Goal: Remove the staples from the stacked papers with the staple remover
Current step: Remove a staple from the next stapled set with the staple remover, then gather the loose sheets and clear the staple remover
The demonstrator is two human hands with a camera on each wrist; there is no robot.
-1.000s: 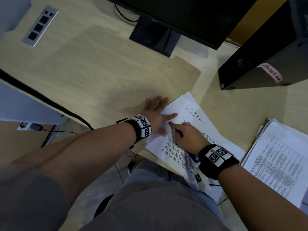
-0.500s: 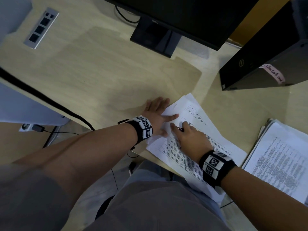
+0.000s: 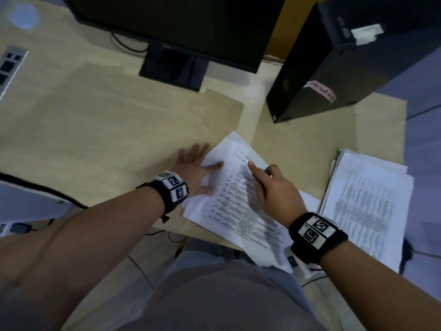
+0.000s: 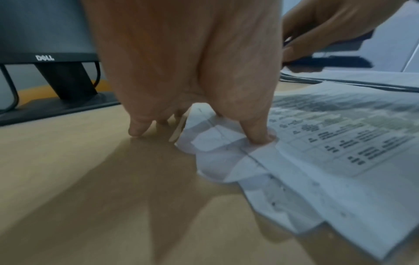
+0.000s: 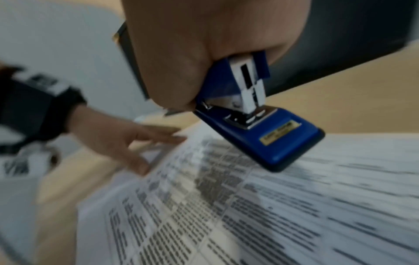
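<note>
Left hand (image 3: 194,174) flat with fingers spread, pressing the 9 o'clock corner of the stacked papers (image 3: 238,204) on the table (image 3: 107,139), right hand (image 3: 274,189) grip curled round a blue staple remover (image 5: 256,129) above the sheets, second paper pile (image 3: 367,211) at 3 o'clock, monitor (image 3: 181,27) at 12 o'clock

Your pale wood surface (image 3: 100,130) carries the printed stacked papers (image 3: 238,206) at its near edge, a second paper pile (image 3: 367,206) right, monitor stand (image 3: 171,70) and black computer tower (image 3: 334,68) behind.
</note>
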